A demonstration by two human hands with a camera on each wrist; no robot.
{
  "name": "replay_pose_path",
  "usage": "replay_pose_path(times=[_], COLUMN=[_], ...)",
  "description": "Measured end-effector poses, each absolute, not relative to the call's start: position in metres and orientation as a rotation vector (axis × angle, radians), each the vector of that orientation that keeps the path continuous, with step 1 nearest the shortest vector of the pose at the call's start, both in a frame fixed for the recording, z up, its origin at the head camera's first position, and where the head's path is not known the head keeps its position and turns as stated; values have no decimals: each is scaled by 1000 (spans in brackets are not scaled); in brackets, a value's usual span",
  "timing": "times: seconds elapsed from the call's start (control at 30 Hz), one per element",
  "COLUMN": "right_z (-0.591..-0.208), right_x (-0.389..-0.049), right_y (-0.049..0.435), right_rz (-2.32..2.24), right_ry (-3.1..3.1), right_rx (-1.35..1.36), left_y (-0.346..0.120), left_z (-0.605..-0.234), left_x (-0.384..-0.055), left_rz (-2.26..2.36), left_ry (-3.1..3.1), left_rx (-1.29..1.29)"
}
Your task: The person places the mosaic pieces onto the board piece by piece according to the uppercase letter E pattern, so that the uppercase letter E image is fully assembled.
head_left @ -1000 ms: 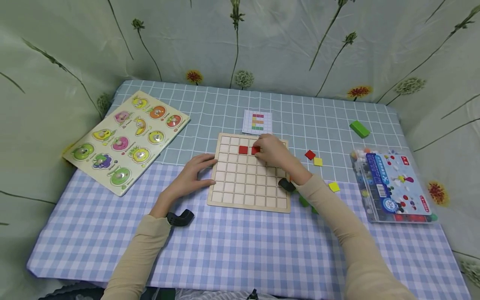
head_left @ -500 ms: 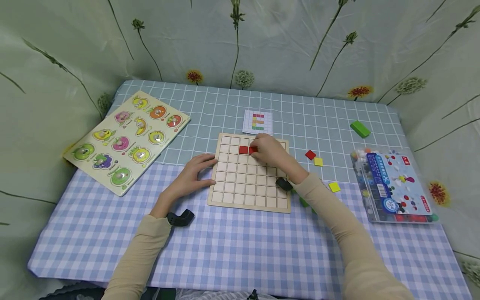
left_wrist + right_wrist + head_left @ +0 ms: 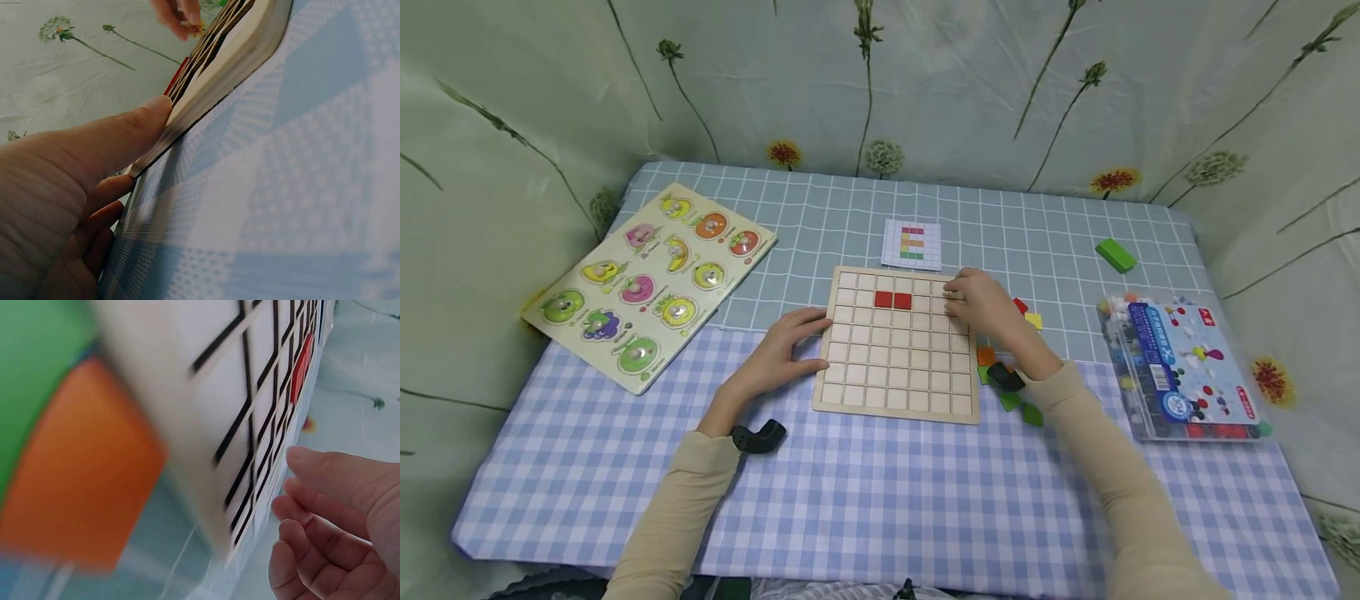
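My left hand (image 3: pixel 777 352) rests at the left edge of a wooden grid board (image 3: pixel 897 416). Its thumb (image 3: pixel 134 131) touches the board's rim in the left wrist view, and the fingers are spread apart along that side. Two red square tiles (image 3: pixel 883 299) lie side by side in neighbouring cells of the board's second row. Over the board's upper right corner is my right hand (image 3: pixel 988 307), its fingers loosely bent with nothing held between them in the right wrist view. A small pattern card (image 3: pixel 891 242) with coloured squares lies just behind the board.
Right of the board lie a red tile (image 3: pixel 1020 306), a yellow tile (image 3: pixel 1033 321), an orange tile (image 3: pixel 986 356) and several green tiles (image 3: pixel 1033 414). A fruit puzzle board (image 3: pixel 647 287) lies left. Far right are a green block (image 3: pixel 1116 255) and a clear plastic box (image 3: pixel 1187 367).
The second red tile slid left against the first, and my right hand let go of it. That hand has moved right toward the board's edge. My left hand stays put.
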State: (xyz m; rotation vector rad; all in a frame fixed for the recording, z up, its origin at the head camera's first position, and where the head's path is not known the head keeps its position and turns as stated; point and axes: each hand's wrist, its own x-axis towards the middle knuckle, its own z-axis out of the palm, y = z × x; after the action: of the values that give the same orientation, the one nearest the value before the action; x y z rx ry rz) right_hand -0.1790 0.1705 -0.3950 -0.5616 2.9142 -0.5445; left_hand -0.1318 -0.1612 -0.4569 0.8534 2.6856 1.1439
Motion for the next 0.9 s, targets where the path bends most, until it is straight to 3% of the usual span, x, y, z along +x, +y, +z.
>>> replay_pose_path(times=[0.47,0.9], right_z=[-395,-401], right_x=[-167,-164], right_y=[226,246], right_rz=[-515,-478], right_ry=[3016,3048], right_rx=[-431,-335], left_y=[-163,-161], left_z=[-457,-456], left_x=[-131,-131], left_rz=[1145,1148], left_ry=[2687,2677], left_rx=[845,833])
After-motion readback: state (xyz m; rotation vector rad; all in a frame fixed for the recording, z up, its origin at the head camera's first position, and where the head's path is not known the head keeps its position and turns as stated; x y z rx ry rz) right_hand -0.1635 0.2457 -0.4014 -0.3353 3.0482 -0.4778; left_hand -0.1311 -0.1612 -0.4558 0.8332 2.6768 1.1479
